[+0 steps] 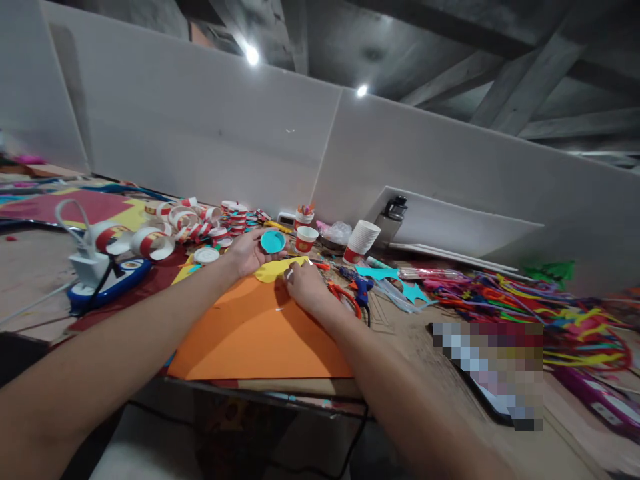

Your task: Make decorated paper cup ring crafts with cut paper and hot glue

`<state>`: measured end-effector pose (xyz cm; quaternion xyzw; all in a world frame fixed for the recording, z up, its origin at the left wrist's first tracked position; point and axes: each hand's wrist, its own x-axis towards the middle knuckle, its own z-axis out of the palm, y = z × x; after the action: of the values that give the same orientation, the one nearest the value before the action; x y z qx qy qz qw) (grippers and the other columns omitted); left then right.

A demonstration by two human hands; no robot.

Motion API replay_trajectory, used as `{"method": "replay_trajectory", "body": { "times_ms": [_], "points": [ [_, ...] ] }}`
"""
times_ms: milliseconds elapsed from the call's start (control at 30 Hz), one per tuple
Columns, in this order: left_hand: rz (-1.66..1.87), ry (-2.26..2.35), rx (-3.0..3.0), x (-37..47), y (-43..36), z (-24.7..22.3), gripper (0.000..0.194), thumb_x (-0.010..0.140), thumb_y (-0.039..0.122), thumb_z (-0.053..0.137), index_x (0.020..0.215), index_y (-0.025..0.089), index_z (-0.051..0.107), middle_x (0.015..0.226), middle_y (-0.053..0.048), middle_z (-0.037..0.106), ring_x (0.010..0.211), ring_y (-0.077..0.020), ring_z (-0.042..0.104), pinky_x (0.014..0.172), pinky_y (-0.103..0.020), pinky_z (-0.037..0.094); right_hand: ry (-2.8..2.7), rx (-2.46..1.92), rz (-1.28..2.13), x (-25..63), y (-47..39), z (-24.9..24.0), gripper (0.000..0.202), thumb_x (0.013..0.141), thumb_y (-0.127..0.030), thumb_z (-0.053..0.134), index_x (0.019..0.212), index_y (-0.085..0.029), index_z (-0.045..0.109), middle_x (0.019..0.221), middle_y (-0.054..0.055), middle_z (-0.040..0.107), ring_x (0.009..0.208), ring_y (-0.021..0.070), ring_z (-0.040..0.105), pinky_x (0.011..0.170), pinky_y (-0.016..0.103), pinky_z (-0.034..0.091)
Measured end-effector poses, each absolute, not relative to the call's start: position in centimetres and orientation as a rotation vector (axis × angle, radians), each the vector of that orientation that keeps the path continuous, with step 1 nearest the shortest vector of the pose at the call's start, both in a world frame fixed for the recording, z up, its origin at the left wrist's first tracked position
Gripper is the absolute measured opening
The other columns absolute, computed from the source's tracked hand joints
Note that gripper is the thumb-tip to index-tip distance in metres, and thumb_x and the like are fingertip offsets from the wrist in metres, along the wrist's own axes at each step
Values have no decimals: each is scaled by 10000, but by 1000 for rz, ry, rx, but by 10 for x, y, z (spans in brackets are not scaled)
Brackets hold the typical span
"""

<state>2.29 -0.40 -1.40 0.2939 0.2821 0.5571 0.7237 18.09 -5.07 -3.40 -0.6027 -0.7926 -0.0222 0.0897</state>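
Observation:
My left hand (247,253) is closed around a small round cup bottom (273,242) with a white rim and a teal disc inside, held tilted toward me. Under it, a piece of yellow paper (273,271) lies over the far edge of an orange sheet (265,340). My right hand (304,283), with a ring on one finger, rests at the yellow paper with its fingers curled in. A small white tip shows by those fingers, but what they hold is hidden. Just right of this hand are orange-handled scissors (345,297) and a blue glue gun (363,287).
Beyond my hands stand a paper cup (306,239), stacked cups (361,241) and a bottle (391,220). Cut cup rings (187,223) and a blue power strip (107,283) lie left. Pipe cleaners (540,303) and a phone (480,373) lie right. White boards (200,127) wall the back.

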Motion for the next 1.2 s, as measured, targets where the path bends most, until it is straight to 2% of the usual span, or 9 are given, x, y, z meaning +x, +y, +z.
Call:
{"method": "replay_trajectory", "body": {
  "times_ms": [233,400,533,700,900,1067,1200],
  "points": [
    [1312,592,696,30,-14,-12,190,896,175,511,985,124,671,838,-93,720,752,-184,691,698,-348,601,-1781,-1298,209,200,-49,-20,413,832,-281,616,1219,-155,548,1198,125,588,1050,202,582,906,323,467],
    [1297,563,843,41,-24,-19,201,895,196,548,1029,166,694,972,-60,711,783,-138,655,637,-231,564,-1704,-1146,330,193,-61,-12,424,792,-280,674,1186,-176,561,1202,105,581,996,173,598,855,289,498],
    [1263,483,905,48,-30,-23,247,908,221,540,1100,178,690,1071,-65,700,885,-146,653,698,-218,555,-1695,-1121,292,189,-66,-11,362,774,-266,703,1107,-173,595,1116,87,605,982,176,594,860,295,497],
    [1206,406,913,51,-36,-22,325,935,213,489,1215,162,647,1129,-91,694,936,-159,657,784,-247,547,-1635,-1134,237,187,-63,-16,426,724,-241,763,1108,-175,592,1124,87,550,975,188,576,815,312,512],
    [1138,325,915,51,-43,-21,382,961,214,435,1317,167,566,1178,-100,675,972,-170,656,872,-321,539,-1639,-1109,170,188,-64,-17,389,734,-213,760,1076,-193,577,1088,74,530,926,177,570,792,318,516],
    [1131,300,929,52,-44,-22,371,962,207,445,1305,204,587,1160,-77,689,902,-137,663,836,-269,537,-1689,-1111,40,189,-66,-17,392,745,-190,741,1087,-198,550,1088,81,519,977,201,556,856,357,502],
    [1137,329,953,53,-44,-22,328,946,188,463,1208,161,658,1146,-87,695,918,-143,657,783,-223,532,-1721,-1098,-12,190,-65,-20,436,745,-168,733,1125,-202,522,1110,86,518,1002,208,552,884,366,498]
  ]
}}
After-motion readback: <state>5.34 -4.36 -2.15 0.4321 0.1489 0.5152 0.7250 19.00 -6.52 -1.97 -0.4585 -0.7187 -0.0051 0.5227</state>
